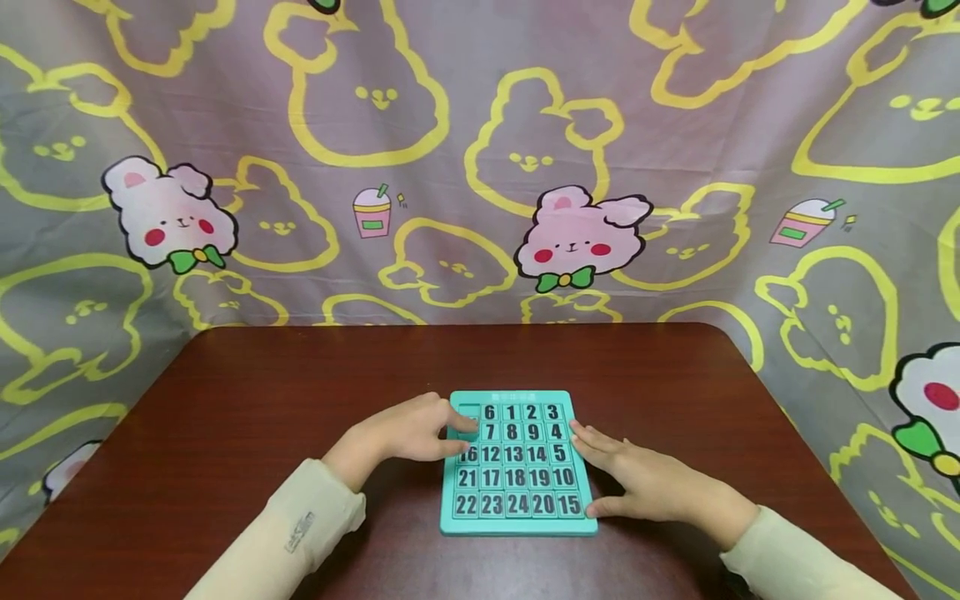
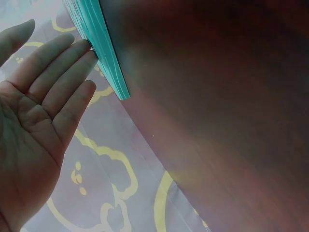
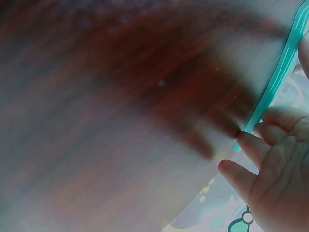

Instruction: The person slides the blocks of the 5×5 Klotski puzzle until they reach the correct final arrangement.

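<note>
A teal sliding number puzzle [image 1: 517, 527] lies flat on the table, its square tiles printed with black numbers. My left hand [image 1: 408, 429] reaches over the puzzle's upper left, with the fingertips over the left column by the 16 tile [image 1: 469, 455]. A gap shows in the top left corner, and the fingers partly hide the cells below it. In the left wrist view the fingers are fairly straight beside the teal frame. My right hand [image 1: 648, 482] rests along the puzzle's right edge, fingertips at the upper side and thumb near the 15 tile [image 1: 569, 505].
A dark reddish-brown table [image 1: 315, 358] bears the puzzle near its front. Behind and at both sides hangs a grey-pink cloth [image 1: 450, 167] printed with yellow outlines and cartoon bunnies.
</note>
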{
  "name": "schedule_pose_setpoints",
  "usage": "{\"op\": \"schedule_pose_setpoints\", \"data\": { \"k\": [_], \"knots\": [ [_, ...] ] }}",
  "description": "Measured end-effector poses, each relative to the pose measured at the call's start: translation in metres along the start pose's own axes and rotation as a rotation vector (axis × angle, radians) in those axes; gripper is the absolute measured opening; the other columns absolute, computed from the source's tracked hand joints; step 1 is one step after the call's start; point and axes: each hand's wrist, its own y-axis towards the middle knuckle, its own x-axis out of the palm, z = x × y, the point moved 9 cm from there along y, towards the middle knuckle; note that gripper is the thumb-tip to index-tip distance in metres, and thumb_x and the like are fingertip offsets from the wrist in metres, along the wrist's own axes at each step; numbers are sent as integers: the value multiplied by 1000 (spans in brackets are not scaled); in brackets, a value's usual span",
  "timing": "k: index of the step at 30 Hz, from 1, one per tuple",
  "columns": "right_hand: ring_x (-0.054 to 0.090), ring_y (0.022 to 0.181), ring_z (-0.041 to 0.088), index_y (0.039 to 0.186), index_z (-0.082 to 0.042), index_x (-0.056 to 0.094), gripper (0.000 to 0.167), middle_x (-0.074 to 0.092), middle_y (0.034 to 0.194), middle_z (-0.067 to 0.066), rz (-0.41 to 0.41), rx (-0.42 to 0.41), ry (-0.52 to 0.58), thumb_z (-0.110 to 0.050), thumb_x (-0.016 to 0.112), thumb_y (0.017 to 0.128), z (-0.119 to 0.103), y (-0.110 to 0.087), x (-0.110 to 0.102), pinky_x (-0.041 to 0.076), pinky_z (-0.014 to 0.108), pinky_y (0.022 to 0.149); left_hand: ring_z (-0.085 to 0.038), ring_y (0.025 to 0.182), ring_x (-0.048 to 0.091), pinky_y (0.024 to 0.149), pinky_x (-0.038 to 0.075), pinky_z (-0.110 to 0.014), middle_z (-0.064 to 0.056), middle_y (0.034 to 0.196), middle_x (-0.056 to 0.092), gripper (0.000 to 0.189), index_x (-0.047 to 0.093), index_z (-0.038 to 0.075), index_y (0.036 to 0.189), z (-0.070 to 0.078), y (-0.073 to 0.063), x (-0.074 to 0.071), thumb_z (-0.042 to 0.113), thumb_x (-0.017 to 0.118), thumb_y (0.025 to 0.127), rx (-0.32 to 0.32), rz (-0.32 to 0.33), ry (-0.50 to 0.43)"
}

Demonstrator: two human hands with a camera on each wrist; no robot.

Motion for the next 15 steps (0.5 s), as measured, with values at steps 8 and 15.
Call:
{"op": "schedule_pose_setpoints", "data": {
  "k": [8, 15],
  "knots": [
    [31, 148, 37, 154, -2, 34, 93, 19, 165, 16, -2, 11, 5, -61, 63, 87, 0, -1, -1, 33, 70, 106, -2, 40, 15, 44, 23, -20, -5, 128, 68, 35, 70, 12, 126, 12, -6, 4, 25, 66, 94, 26, -13, -6],
    [32, 147, 38, 153, -2, 35, 93, 20, 165, 17, 4, 0, -3, -61, 63, 87, -1, 0, -1, 34, 70, 106, -2, 39, 14, 44, 24, -19, -8, 117, 74, 35, 70, 11, 126, 15, -2, 0, 26, 66, 94, 49, -4, 1]
  ]
}}
